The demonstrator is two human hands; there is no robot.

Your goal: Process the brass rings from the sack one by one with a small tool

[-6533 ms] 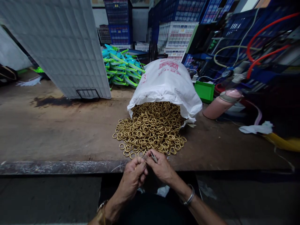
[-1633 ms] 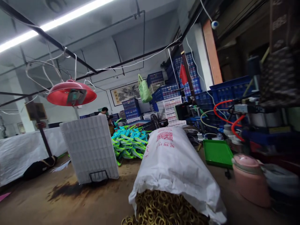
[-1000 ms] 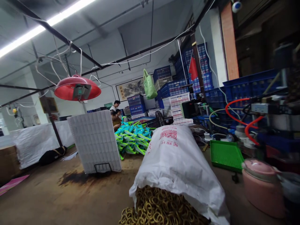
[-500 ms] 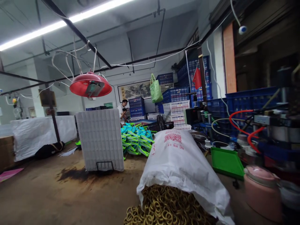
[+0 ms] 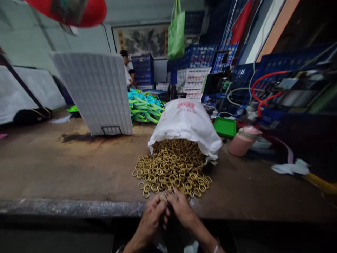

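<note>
Both hands meet just in front of the table's front edge, fingertips close together. My left hand (image 5: 154,212) has its fingers curled in a pinch; whatever is in them is too small and blurred to make out. My right hand (image 5: 181,209) is closed too, with a thin dark tool (image 5: 173,191) poking up from its thumb and fingers. Right behind the fingertips lies a heap of brass-coloured rings (image 5: 173,168). They spill from the mouth of a white woven sack (image 5: 184,121) lying on its side.
On the brown table (image 5: 65,172) a white ribbed panel (image 5: 97,91) stands in a wire holder at left. Behind are green and blue plastic pieces (image 5: 144,107). At right are a green tray (image 5: 225,127), a pink jar (image 5: 242,140) and a white cloth (image 5: 292,167). A red lamp (image 5: 97,14) hangs upper left.
The view has tilted down, so the sack and rings appear higher and the table's front edge shows. Both of my hands have come into view at the bottom.
</note>
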